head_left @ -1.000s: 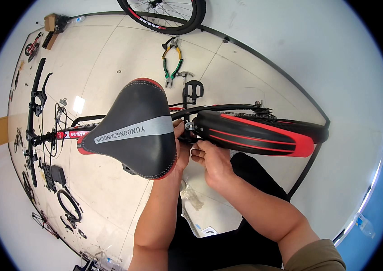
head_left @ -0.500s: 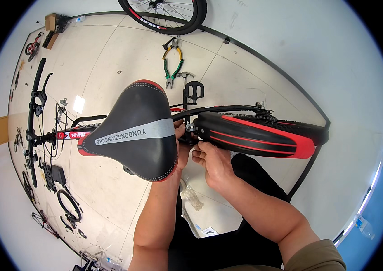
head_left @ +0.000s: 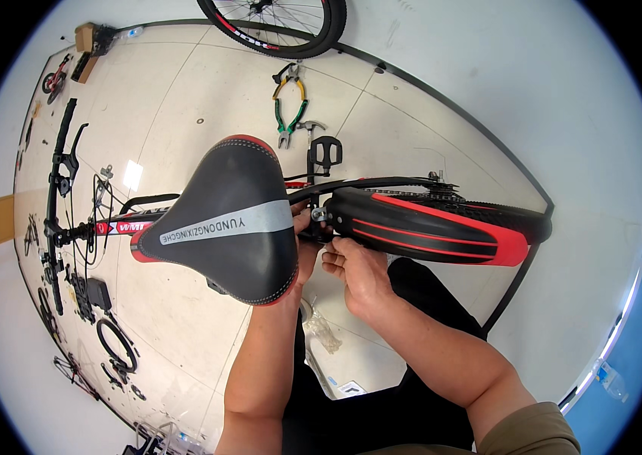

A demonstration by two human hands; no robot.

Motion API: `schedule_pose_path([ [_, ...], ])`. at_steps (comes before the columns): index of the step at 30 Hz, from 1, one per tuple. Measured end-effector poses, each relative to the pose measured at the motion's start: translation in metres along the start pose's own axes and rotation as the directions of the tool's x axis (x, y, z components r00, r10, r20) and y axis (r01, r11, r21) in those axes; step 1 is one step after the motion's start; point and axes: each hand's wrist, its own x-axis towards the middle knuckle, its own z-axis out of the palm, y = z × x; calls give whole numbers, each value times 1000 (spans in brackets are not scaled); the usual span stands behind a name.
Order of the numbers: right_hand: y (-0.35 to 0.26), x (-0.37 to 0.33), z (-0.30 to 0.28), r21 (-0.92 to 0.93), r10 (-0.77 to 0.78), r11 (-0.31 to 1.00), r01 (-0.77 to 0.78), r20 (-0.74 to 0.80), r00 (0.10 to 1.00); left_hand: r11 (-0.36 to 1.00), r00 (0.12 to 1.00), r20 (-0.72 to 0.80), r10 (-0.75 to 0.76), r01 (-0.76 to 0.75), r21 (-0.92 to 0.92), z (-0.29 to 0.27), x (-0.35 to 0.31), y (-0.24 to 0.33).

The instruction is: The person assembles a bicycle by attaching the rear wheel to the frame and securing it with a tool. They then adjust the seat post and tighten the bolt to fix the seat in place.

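Tiled floor (head_left: 177,311) | right fingers (head_left: 333,259) curled beside fender (head_left: 419,236) | left fingers (head_left: 302,220) half-hidden by saddle (head_left: 238,227) | can't tell if clamped

Left of the hands (head_left: 366,273), the saddle (head_left: 234,201) is black, crossed by a pale grey band with dark lettering, edged in red with light stitching; to their right I see a black mudguard (head_left: 419,235) with thin red lines and a broad red flank. Beyond the hands, pliers (head_left: 303,97) show yellow and green grips against cream floor tiles (head_left: 177,102)
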Motion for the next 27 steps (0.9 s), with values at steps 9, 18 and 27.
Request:
schedule_pose_path([
  [9,-2,-3,1,20,9,1000,-10,15,1000,999,1000,-26,-17,16,-44,2,-3,-2],
  [18,-1,-2,1,7,14,1000,-14,-1,1000,999,998,-57,-37,37,0,1,-3,3],
  [27,-3,-3,2,1,18,1000,-18,-23,1000,998,996,-87,15,-10,55,0,1,1],
])
